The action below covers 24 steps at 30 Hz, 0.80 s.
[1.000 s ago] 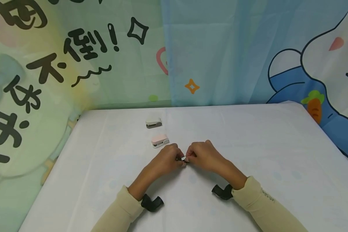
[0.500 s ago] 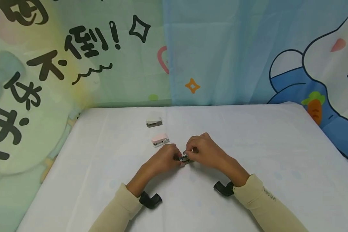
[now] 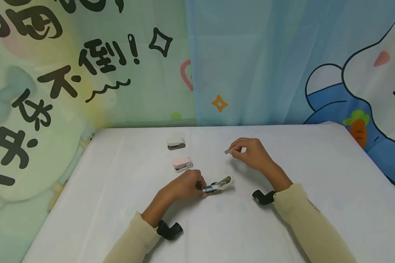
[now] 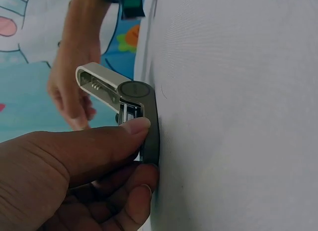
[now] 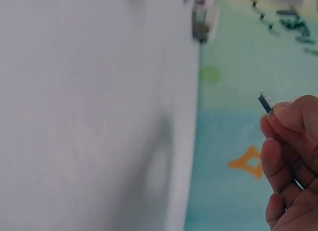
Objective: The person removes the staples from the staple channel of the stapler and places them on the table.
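Observation:
My left hand [image 3: 185,184] grips a white and grey stapler [image 3: 224,182] low at the middle of the white table. Its top arm is swung open, tilted up to the right, and the metal staple track shows. In the left wrist view the thumb presses beside the track of the stapler [image 4: 150,109], with curled fingers under its grey base. Farther back and to the right, my right hand [image 3: 252,153] is raised above the table. Thumb and forefinger pinch a short strip of staples [image 5: 266,100], its ridged end sticking out past the fingertips.
A pink and white stapler [image 3: 182,164] stands just behind the left hand. Behind that stands a white and grey stapler [image 3: 176,144] near the back edge. A printed curtain [image 3: 243,73] hangs behind the table. Black mounts [image 3: 169,231] are worn at both wrists.
My right hand has moved away from the stapler, back and to the right, with the strip of staples. The stapler, earlier mostly hidden between the hands, now shows with its top swung open.

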Tool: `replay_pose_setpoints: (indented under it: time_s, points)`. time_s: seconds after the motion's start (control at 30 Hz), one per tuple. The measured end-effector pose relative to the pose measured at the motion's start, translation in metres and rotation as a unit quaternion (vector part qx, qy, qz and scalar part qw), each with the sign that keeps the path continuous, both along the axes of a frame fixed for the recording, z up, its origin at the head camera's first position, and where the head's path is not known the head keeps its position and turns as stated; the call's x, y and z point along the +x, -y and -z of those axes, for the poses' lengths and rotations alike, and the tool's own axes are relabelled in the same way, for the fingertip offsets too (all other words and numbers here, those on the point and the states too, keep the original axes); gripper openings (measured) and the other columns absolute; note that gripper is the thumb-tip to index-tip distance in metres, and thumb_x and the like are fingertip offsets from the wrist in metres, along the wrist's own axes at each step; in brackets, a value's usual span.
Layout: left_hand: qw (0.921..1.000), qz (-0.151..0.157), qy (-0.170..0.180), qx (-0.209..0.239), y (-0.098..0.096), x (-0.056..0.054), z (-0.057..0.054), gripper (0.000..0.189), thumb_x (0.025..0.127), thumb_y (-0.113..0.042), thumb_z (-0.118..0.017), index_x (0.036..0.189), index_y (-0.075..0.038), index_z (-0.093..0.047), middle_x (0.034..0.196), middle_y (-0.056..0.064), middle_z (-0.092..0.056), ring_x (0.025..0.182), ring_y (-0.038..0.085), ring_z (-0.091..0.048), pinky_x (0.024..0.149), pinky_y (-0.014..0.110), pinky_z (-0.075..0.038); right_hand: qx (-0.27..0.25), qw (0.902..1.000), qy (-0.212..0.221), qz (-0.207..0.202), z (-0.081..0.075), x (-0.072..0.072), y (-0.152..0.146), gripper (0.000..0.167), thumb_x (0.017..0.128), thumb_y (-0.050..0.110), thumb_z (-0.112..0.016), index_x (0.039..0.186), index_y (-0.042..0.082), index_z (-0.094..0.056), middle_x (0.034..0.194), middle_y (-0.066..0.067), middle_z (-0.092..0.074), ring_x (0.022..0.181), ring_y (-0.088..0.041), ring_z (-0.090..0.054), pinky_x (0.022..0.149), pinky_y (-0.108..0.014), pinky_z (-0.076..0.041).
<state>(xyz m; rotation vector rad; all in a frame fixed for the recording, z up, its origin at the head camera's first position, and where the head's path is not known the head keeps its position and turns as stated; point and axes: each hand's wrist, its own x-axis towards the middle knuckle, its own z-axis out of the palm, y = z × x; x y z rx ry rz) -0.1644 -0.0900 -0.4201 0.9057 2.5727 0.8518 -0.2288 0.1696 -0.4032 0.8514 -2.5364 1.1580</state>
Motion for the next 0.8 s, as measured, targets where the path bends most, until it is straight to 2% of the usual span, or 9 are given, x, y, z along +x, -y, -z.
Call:
replay_pose_setpoints:
  time_s: [0.17, 0.37, 0.57, 0.8]
  points:
    - [1.0000, -0.004, 0.001, 0.004, 0.002, 0.002, 0.000, 0.011, 0.078, -0.008, -0.082, 0.085, -0.008, -0.073, 0.080, -0.006, -0.054, 0.073, 0.007, -0.048, 0.064, 0.022, -0.043, 0.017, 0.9973, 0.063, 0.033, 0.007, -0.030, 0.001, 0.011, 0.088, 0.003, -0.069, 0.079, 0.001, -0.074, 0.094, -0.009, -0.070, 0.083, -0.023, -0.059, 0.067, -0.037, -0.044]
    - [1.0000, -0.002, 0.007, -0.001, 0.005, 0.000, 0.001, 0.010, 0.080, -0.009, -0.081, 0.087, -0.008, -0.073, 0.082, -0.006, -0.055, 0.074, 0.007, -0.051, 0.065, 0.022, -0.044, 0.055, 0.9914, 0.112, 0.038, 0.013, -0.060, 0.018, 0.010, 0.089, 0.004, -0.067, 0.085, 0.002, -0.075, 0.095, -0.011, -0.071, 0.081, -0.022, -0.060, 0.066, -0.034, -0.045]
    - [0.9998, 0.002, 0.018, 0.004, 0.007, -0.003, -0.001, 0.010, 0.080, -0.007, -0.080, 0.089, -0.006, -0.074, 0.080, -0.005, -0.056, 0.073, 0.009, -0.050, 0.063, 0.023, -0.044, 0.120, 0.9839, 0.130, 0.023, 0.014, -0.069, 0.029, 0.007, 0.087, 0.002, -0.068, 0.084, 0.002, -0.075, 0.088, -0.009, -0.071, 0.069, -0.019, -0.055, 0.060, -0.030, -0.043]
    - [0.9996, 0.001, 0.026, 0.011, 0.006, -0.003, 0.001, 0.010, 0.080, -0.006, -0.080, 0.089, -0.006, -0.075, 0.079, -0.005, -0.057, 0.072, 0.009, -0.049, 0.063, 0.023, -0.044, 0.175, 0.9740, 0.144, 0.002, 0.018, -0.075, 0.016, 0.004, 0.086, 0.006, -0.073, 0.083, 0.005, -0.077, 0.082, -0.003, -0.070, 0.075, -0.019, -0.056, 0.067, -0.033, -0.045]
